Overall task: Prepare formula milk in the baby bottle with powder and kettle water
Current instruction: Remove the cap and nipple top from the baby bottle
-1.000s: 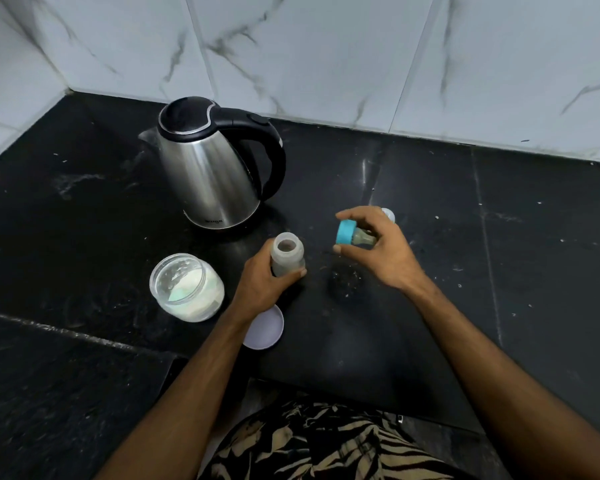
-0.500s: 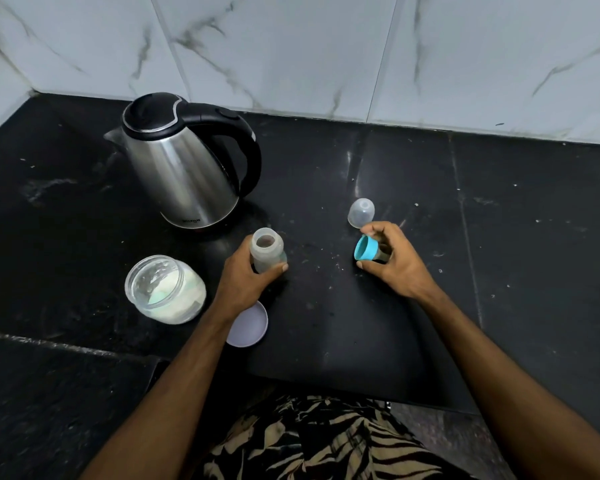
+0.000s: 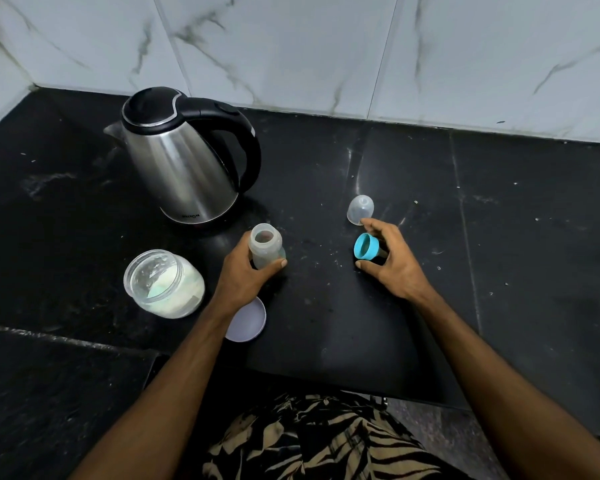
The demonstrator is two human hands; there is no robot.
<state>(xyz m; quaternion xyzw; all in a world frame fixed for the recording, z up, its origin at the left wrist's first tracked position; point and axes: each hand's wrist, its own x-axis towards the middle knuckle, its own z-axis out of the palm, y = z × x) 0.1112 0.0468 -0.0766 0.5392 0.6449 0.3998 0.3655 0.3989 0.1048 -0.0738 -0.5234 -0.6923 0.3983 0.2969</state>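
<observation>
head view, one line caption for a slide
Left hand holds the open baby bottle upright; right hand sets down its blue teat ring.

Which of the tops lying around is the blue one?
The blue teat ring, held in the right hand. The dome cap behind it is clear, and the jar lid is pale lilac.

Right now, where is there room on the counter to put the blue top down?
Bare counter lies right of the right hand, up to the wall. Another free patch sits between both hands. It is crowded on the left: kettle, powder jar, bottle, round lid. The clear cap crowds just behind the right hand.
</observation>
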